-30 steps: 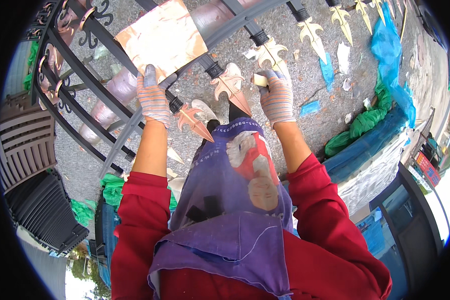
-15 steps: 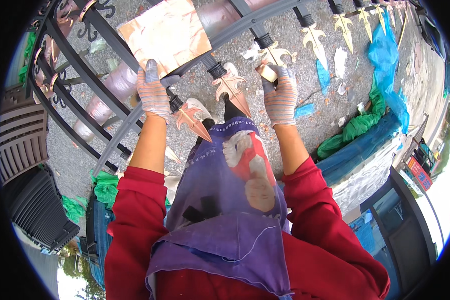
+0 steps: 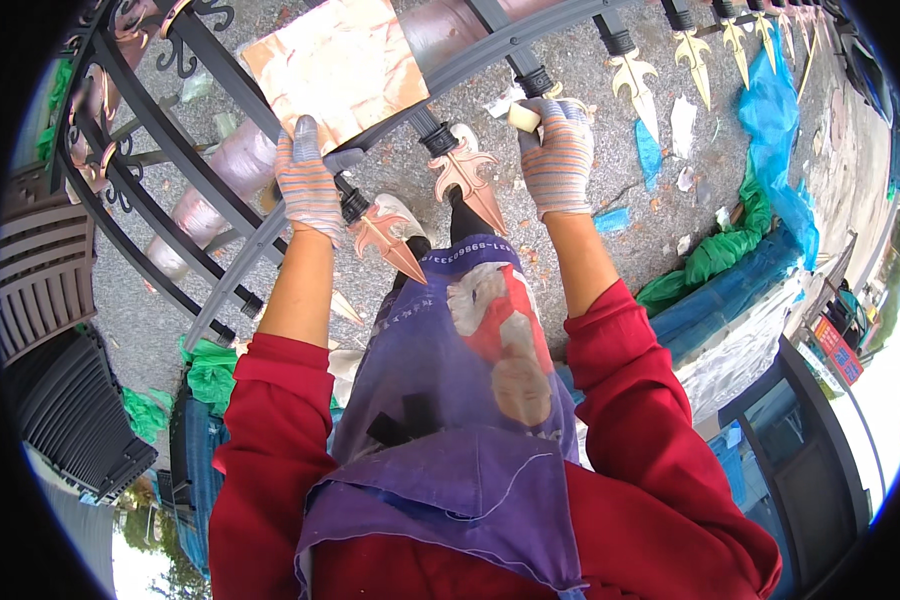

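Observation:
My left hand, in a striped glove, grips the near edge of a square, shallow board smeared with shiny copper-coloured paint, thumb on top. In my right hand, also gloved, a small pale yellow sponge block is pinched between thumb and fingers. It is up against a spear-shaped fence finial, mostly covered by the hand. Two copper-coloured finials point toward me between my hands. Further right, several finials look pale gold. They sit on the ends of dark bars of a metal fence panel.
Scrolled dark bars curve along the left, over a plastic-wrapped roll. Stacked dark panels stand at far left. Blue sheeting and green netting lie on the right. Paper scraps dot the grey ground.
My right hand has turned and shifted slightly up with the sponge, now over the finial. My left hand and the board have barely moved.

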Demonstrator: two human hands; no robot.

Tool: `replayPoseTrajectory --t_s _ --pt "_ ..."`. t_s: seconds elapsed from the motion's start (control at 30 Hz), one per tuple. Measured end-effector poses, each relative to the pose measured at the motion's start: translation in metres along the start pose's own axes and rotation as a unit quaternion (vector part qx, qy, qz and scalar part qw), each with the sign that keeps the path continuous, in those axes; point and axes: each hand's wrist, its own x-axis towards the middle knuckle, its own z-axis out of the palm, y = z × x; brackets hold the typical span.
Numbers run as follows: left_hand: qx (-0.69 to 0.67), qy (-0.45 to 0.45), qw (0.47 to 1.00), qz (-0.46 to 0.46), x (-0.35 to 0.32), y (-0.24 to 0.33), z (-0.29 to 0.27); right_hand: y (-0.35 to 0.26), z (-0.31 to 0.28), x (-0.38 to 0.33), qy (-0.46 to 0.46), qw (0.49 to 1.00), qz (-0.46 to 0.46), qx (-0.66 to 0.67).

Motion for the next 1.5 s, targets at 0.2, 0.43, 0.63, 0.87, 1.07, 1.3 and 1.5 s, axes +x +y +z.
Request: replayPoseTrajectory --t_s 0.2,0.43,0.63,0.87,1.07,1.3,1.5 --pt "-0.155 0.030 0.987 -0.004 -0.011 0.011 0.014 0.013 -0.016 0.002 0.024 0.998 0.051 0.011" --pt "-0.066 0.052 0.995 -0.061 -0.021 0.037 0.022 0.025 -0.017 0.004 -0.003 1.000 0.025 -0.017" --pt "-0.059 0.024 0.998 -0.016 -0.009 0.013 0.011 0.034 -0.023 0.009 0.022 0.982 0.149 0.111" --pt "-0.167 0.065 0.983 -0.033 -0.018 0.029 0.022 0.047 -0.006 0.019 0.088 0.980 0.168 0.067" --pt "0.014 0.000 1.000 0.022 -0.002 -0.005 -0.003 0.041 -0.008 0.016 0.033 0.991 0.130 0.022" --pt "-0.185 0.059 0.980 -0.051 -0.019 0.032 0.020 0.037 -0.025 0.026 0.004 0.983 0.181 0.035" --pt "-0.149 0.060 0.987 -0.021 -0.016 0.021 0.019 0.050 -0.026 0.036 0.022 0.965 0.247 0.083"
